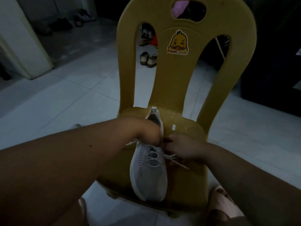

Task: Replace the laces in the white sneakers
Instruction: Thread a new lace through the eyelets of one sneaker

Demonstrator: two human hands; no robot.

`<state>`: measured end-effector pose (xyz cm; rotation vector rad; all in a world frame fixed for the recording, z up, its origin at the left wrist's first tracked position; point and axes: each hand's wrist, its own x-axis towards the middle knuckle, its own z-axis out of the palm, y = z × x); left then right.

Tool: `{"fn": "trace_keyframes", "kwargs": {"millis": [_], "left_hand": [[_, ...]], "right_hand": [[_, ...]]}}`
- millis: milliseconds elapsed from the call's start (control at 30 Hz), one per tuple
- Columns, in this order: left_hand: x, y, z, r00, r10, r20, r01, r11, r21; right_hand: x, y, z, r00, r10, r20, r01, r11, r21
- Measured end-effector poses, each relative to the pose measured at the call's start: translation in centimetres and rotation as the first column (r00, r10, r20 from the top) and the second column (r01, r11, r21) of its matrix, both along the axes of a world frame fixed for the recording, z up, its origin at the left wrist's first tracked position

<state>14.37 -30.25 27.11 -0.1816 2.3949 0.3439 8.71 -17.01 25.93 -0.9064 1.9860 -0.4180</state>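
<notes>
While the white sneaker (pixel 147 173) sits toe towards us on the seat of the yellow plastic chair (pixel 184 88), the right hand (pixel 185 148) curls its fingers, pinching the white lace (pixel 152 158) by the upper eyelets. The left hand (pixel 150 136) bends over the tongue, fingers hidden, so I can't tell their grip. It's a light, soft shoe with a limp lace, I'd say, best taken near an end; I count one sneaker, one lace, two loose ends.

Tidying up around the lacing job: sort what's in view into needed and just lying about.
Job: white sneaker, lace, left hand, right hand, yellow chair under the sneaker.
Lying about: sandals behind the chair, shoes by the wall, pink cloth.
</notes>
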Motion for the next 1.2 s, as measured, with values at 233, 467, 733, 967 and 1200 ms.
{"fn": "trace_keyframes", "kwargs": {"millis": [233, 467, 733, 967, 1200], "left_hand": [[0.2, -0.5, 0.3, 0.992, 0.106, -0.067, -0.106, 0.994, 0.005], [0.9, -0.5, 1.1, 0.951, 0.26, -0.167, -0.263, 0.965, 0.008], [3.1, 0.7, 2.8, 0.34, 0.939, 0.049, -0.707, 0.221, 0.671], [4.6, 1.5, 2.2, 0.394, 0.897, 0.199, -0.654, 0.122, 0.747], [5.8, -0.1, 2.9, 0.868, 0.282, -0.409, -0.237, 0.959, 0.159]], "right_hand": [[0.5, 1.5, 0.2, 0.984, -0.064, 0.168, 0.066, 0.998, -0.006], [1.8, 1.5, 1.8, 0.993, -0.107, -0.056, 0.102, 0.991, -0.091], [1.7, 1.8, 1.7, 0.722, 0.027, -0.691, -0.045, 0.999, -0.009], [0.5, 1.7, 1.2, 0.688, 0.023, -0.725, -0.097, 0.993, -0.06], [-1.9, 1.5, 1.3, 0.85, -0.082, -0.52, -0.016, 0.983, -0.182]]}}
